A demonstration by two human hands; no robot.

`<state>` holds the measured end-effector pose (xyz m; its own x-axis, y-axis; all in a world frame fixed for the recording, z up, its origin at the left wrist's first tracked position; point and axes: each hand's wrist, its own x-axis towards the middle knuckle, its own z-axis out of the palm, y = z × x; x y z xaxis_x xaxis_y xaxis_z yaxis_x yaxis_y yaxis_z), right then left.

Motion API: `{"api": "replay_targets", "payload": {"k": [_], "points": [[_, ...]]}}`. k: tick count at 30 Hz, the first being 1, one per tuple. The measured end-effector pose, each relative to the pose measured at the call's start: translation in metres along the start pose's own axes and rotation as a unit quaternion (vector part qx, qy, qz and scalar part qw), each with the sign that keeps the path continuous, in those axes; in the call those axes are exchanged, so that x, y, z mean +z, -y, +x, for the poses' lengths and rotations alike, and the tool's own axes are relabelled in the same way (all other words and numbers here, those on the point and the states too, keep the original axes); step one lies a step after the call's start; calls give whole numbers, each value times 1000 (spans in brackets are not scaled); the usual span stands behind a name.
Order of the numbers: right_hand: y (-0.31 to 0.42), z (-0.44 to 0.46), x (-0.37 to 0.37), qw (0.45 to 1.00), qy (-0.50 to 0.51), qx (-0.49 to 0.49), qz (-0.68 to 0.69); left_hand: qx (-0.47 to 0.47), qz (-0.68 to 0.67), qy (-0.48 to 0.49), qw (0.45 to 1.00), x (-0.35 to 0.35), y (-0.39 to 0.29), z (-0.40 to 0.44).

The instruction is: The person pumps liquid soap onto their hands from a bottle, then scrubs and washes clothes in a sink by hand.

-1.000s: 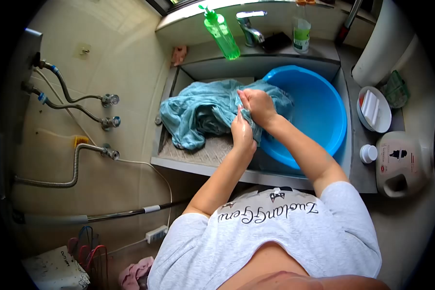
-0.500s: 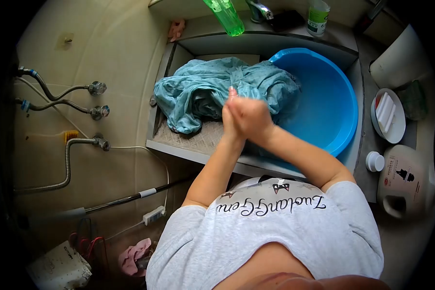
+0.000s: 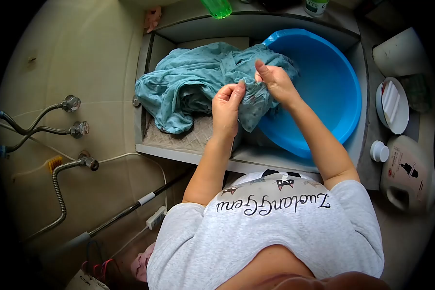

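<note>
A crumpled teal patterned cloth (image 3: 183, 72) lies in the sink, its right end hanging over the rim of a blue basin (image 3: 345, 58) that holds water. My left hand (image 3: 225, 108) pinches a lifted part of the cloth between thumb and fingers. Just to the right, my right hand (image 3: 278, 84) grips the same part, its thumb pointing up and its fingertips partly hidden. Between the two hands a flap of the cloth hangs down. Under the cloth shows a ribbed, pale washing surface (image 3: 166, 140).
The grey sink rim (image 3: 169, 153) surrounds basin and cloth. Behind stands a green bottle (image 3: 217, 7). At the right are a white bowl (image 3: 393, 123), a white cap (image 3: 379, 151) and a large detergent jug (image 3: 406, 171). Valves (image 3: 79, 129) and hoses line the left wall.
My hands were pressed together above the cloth; now they are apart, with a part of the cloth raised between them. The view has shifted slightly, so the sink sits higher.
</note>
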<state>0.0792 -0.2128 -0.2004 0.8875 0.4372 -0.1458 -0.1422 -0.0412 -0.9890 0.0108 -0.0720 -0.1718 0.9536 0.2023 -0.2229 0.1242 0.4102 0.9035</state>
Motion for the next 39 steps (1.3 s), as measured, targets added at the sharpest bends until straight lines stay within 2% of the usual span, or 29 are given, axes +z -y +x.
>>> {"api": "replay_targets", "payload": {"k": [1,3,5,7,8,9,11,12,13,14,15,17,19,20,21,22,23,26,27,28,29,31,32,33,35,37,39], "points": [[1,-6,-1,1000,0,0,0,0,0,0,1000,-2,-3,0],[11,-19,-4,996,87,-9,18,111,96,-25,989,-4,-7,4],[14,-19,-4,996,83,2,21,116,102,-23,988,0,-15,4],[20,-24,1,994,31,-43,97,145,107,-15,984,5,-25,-1],[28,-25,3,984,33,-18,172,143,88,-15,986,8,-22,2],[30,-24,9,985,31,-20,171,144,88,-13,986,12,-18,4],[32,-23,26,991,-59,-97,77,-6,-91,-75,993,20,-10,10],[38,-28,37,978,-86,-191,-11,-31,-91,-90,991,20,-6,14],[44,-28,39,982,-71,-175,-2,-31,-91,-90,991,15,-1,15],[52,-37,63,893,-64,-399,-198,-6,-165,-9,986,5,8,18],[49,-34,69,849,-94,-446,-268,17,-236,74,969,-8,20,22],[32,3,59,907,-110,-345,-216,-54,-224,-102,968,30,7,2],[32,22,47,898,-128,-313,-283,-89,-131,-149,976,39,3,3],[28,30,46,910,-141,-271,-279,-79,-114,-164,977,35,11,9],[31,25,49,910,-139,-271,-280,-79,-116,-166,976,17,24,14],[36,14,57,893,-143,-314,-289,-61,-170,-19,983,-9,37,20],[42,3,67,874,-140,-358,-298,-37,-223,124,966,-28,39,30],[40,-13,87,846,-143,-431,-280,-41,-207,-4,977,-26,32,41],[34,-4,84,856,-148,-425,-255,-59,-237,53,968,-34,34,35],[21,34,60,886,-192,-311,-287,-25,-73,-175,981,13,12,23],[19,35,60,878,-201,-334,-278,-28,-90,-148,985,12,12,23],[11,30,61,893,-195,-267,-306,-43,-125,-117,984,10,21,23],[9,31,60,890,-192,-249,-329,-31,-114,-147,982,9,26,27],[11,15,72,898,-181,-268,-298,-54,-170,-109,978,0,24,27],[12,1,86,876,-172,-330,-305,-44,-155,51,986,-50,40,55],[0,17,83,870,-169,-355,-298,-65,-274,16,959,-28,53,44],[-3,37,71,894,-193,-268,-301,-94,-237,-154,955,14,25,39]]}}
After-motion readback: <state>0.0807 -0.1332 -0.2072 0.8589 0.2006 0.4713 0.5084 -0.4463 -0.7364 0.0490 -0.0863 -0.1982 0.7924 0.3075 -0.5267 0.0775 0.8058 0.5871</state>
